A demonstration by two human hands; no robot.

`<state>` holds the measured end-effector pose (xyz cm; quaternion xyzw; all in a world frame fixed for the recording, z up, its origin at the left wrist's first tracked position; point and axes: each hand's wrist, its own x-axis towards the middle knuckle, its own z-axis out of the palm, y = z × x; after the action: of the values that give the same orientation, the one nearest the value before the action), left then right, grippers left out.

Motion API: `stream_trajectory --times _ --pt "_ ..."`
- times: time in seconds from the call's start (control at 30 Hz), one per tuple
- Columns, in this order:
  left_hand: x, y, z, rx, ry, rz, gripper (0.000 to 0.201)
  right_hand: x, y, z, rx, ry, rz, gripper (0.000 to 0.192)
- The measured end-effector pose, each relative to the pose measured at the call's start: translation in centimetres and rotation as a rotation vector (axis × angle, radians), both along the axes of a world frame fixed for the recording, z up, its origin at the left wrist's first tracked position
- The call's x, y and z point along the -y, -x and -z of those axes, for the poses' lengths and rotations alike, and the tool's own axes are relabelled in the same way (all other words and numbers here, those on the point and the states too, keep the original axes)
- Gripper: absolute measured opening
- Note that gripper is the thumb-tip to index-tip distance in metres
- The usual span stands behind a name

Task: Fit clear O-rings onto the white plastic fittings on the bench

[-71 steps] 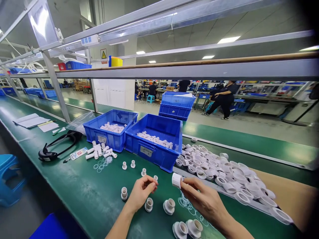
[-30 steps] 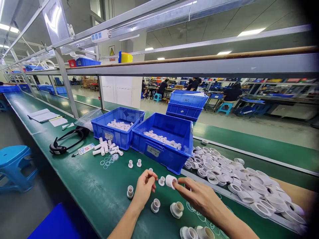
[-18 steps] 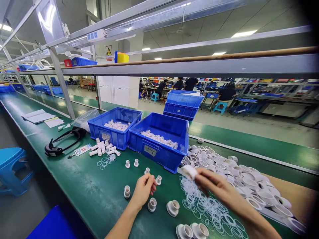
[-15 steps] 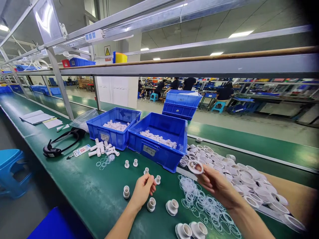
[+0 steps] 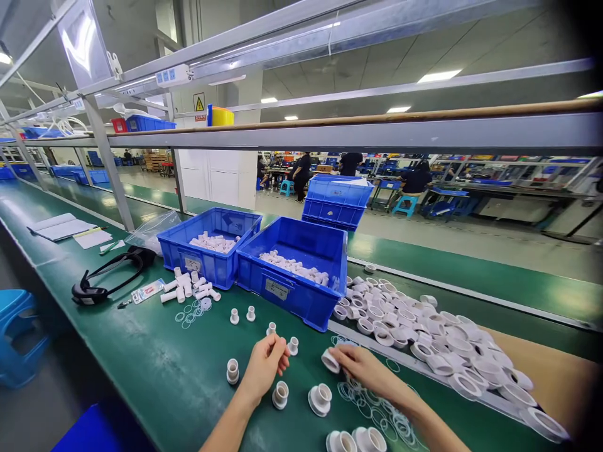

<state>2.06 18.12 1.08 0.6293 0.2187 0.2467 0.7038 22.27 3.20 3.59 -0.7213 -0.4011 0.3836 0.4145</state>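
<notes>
My right hand (image 5: 365, 366) pinches a white plastic ring (image 5: 329, 362) between thumb and fingers, tilted above the green bench. My left hand (image 5: 264, 365) is closed, its thumb pressed to the curled fingers; what they hold, if anything, is hidden. Around it stand several small white fittings, among them a stepped fitting (image 5: 232, 371) on its left and another fitting (image 5: 279, 395) just below. A wider flanged fitting (image 5: 320, 400) stands between my forearms. Beneath my right hand and forearm lies a pile of thin clear rings (image 5: 377, 411).
A heap of white rings (image 5: 419, 336) covers the bench at right. Two blue bins, a left bin (image 5: 198, 260) and a right bin (image 5: 301, 298), hold small white parts. White tube pieces (image 5: 188, 285) and a black headset (image 5: 110, 276) lie at left. A metal shelf (image 5: 301, 133) crosses above.
My right hand has moved left and down from beside the ring heap, carrying the white ring toward my left hand. My left hand has stayed closed in nearly the same place.
</notes>
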Motion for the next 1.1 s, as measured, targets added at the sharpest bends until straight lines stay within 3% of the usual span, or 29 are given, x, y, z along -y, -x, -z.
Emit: stream_trajectory --times 0.1,0.23,0.37,0.57,0.8,0.93,1.03,1.1 --pt "0.2 0.2 -0.5 0.022 -0.015 0.038 0.047 1.1 1.2 -2.2 -0.018 -0.120 -0.026 0.044" --pt "0.6 0.4 -1.2 0.043 -0.041 0.147 0.046 2.4 3.2 -5.8 0.119 -0.221 -0.187 0.036" --pt "0.8 0.6 -1.4 0.051 -0.081 0.189 0.044 2.7 4.8 -7.2 0.313 -0.294 -0.297 0.032" --pt "0.2 0.9 -1.3 0.155 -0.087 0.081 0.040 1.6 6.3 -4.9 0.631 -0.206 -0.309 0.027" --pt "-0.6 1.4 -1.2 0.241 -0.084 0.008 0.037 -1.1 10.0 -2.6 0.929 -0.217 -0.531 0.016" --pt "-0.7 1.6 -1.0 0.258 -0.092 -0.030 0.037 -3.0 11.0 -0.4 1.146 -0.108 -0.628 0.008" --pt "-0.8 1.8 -1.1 0.258 -0.104 -0.071 0.037 -3.1 10.9 0.7 1.206 -0.073 -0.609 0.004" --pt "-0.7 2.1 -1.4 0.253 -0.137 -0.111 0.037 -2.3 10.8 0.4 1.186 -0.103 -0.581 0.005"
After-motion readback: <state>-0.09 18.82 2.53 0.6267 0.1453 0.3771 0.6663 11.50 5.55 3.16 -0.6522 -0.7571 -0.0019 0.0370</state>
